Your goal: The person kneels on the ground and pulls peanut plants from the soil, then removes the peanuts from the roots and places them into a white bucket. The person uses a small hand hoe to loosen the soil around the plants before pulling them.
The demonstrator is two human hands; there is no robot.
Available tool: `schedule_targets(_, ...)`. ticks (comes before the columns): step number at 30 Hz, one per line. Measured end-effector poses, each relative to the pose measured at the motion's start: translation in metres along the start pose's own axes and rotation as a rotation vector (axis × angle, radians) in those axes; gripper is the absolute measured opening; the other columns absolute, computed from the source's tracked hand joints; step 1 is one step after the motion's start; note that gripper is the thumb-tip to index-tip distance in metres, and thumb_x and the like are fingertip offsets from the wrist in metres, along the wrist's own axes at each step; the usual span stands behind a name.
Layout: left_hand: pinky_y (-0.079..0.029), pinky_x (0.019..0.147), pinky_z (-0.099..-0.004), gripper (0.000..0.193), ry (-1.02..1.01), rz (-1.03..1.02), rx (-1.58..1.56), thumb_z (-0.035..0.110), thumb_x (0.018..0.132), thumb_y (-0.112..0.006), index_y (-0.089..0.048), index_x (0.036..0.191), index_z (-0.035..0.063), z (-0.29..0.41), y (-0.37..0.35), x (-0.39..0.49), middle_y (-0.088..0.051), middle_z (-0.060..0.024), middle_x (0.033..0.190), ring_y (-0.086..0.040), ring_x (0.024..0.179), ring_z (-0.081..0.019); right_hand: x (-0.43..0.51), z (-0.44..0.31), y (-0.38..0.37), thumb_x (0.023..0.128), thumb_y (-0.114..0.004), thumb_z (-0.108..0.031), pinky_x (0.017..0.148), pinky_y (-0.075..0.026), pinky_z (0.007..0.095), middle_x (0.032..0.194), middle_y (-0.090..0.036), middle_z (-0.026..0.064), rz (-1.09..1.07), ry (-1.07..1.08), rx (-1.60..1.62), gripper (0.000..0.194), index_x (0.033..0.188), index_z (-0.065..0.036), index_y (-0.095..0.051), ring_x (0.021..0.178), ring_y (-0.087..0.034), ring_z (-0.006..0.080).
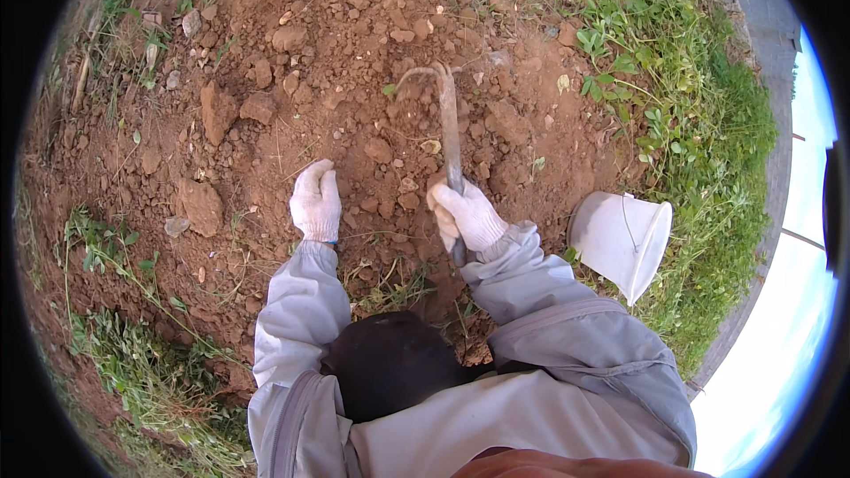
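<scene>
My right hand (468, 216), in a white knit glove, grips the handle of a pronged hand hoe (449, 123). The hoe's curved tines meet the loose reddish soil (358, 99) ahead of me, and its butt end shows below my fist. To the left, my left hand (316, 202) wears a matching glove and is held over the soil with its fingers curled. Its palm side is hidden, so whether anything is inside cannot be seen. Clods and small stones, among them a brown clod (378, 150), surround both hands.
A white plastic bucket (607, 239) with a wire handle lies tipped on its side at right, by green plants (704, 126). Uprooted plants (159, 385) lie at lower left. Larger clods (200, 207) dot the left side. A paved strip (767, 6) runs along the right.
</scene>
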State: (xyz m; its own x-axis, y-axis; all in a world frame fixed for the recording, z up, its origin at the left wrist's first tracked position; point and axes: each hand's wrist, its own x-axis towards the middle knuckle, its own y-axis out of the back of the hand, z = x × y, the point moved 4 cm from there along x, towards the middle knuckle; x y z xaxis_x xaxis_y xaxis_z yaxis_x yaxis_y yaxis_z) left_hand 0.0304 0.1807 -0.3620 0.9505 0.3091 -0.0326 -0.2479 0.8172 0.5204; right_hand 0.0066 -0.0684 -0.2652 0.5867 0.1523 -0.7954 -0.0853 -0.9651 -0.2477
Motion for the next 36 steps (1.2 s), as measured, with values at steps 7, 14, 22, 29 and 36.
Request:
schedule_targets(7, -0.053, 0.090, -0.0358, 0.016, -0.015, -0.008, 0.028, 0.014, 0.090, -0.065, -0.072, 0.102, 0.0066, 0.004, -0.001, -0.001, -0.072, -0.0122, 0.103, -0.069, 0.098, -0.0274, -0.009, -0.090, 0.026, 0.098, -0.058, -0.031, 0.035, -0.039, 0.0277, 0.055, -0.045, -0.0044, 0.059, 0.305, -0.033, 0.027, 0.088, -0.005, -0.057, 0.040, -0.042, 0.0078)
schedule_targets(14, -0.054, 0.089, -0.0363, 0.016, -0.037, -0.004, 0.074, 0.014, 0.090, -0.065, -0.071, 0.103, 0.0070, 0.009, 0.001, 0.003, -0.072, -0.0129, 0.101, -0.069, 0.097, -0.0280, 0.096, -0.096, 0.006, 0.099, -0.059, -0.038, 0.041, -0.033, 0.0275, 0.058, -0.041, -0.0086, 0.100, 0.125, 0.077, 0.030, 0.088, -0.011, -0.053, 0.043, -0.035, 0.0067)
schedule_targets(22, -0.054, 0.087, -0.0367, 0.015, -0.080, 0.017, 0.065, 0.013, 0.089, -0.065, -0.071, 0.102, 0.0072, 0.012, -0.001, 0.002, -0.072, -0.0127, 0.099, -0.069, 0.095, -0.0286, -0.004, -0.037, 0.060, 0.100, -0.057, -0.031, 0.038, -0.041, 0.0282, 0.060, -0.045, -0.0034, -0.054, 0.132, 0.239, 0.026, 0.094, -0.005, -0.057, 0.041, -0.042, 0.0096)
schedule_targets(29, -0.055, 0.085, -0.0369, 0.014, -0.066, 0.016, 0.075, 0.012, 0.089, -0.066, -0.071, 0.101, 0.0075, 0.008, -0.001, 0.001, -0.072, -0.0127, 0.098, -0.069, 0.093, -0.0292, 0.003, -0.106, 0.085, 0.083, -0.075, -0.021, 0.088, -0.055, 0.0402, 0.124, -0.057, 0.0248, 0.906, 0.904, -1.371, 0.060, 0.134, -0.002, -0.049, 0.101, -0.065, 0.0353)
schedule_targets(36, -0.055, 0.081, -0.0379, 0.013, -0.086, 0.016, 0.102, 0.011, 0.088, -0.067, -0.070, 0.100, 0.0089, 0.009, -0.003, 0.002, -0.071, -0.0119, 0.095, -0.069, 0.090, -0.0299, 0.147, -0.158, 0.020, 0.089, -0.068, -0.033, 0.080, -0.056, 0.0362, 0.112, -0.070, 0.0122, 0.398, 0.599, -1.130, 0.041, 0.119, -0.005, -0.064, 0.088, -0.070, 0.0261)
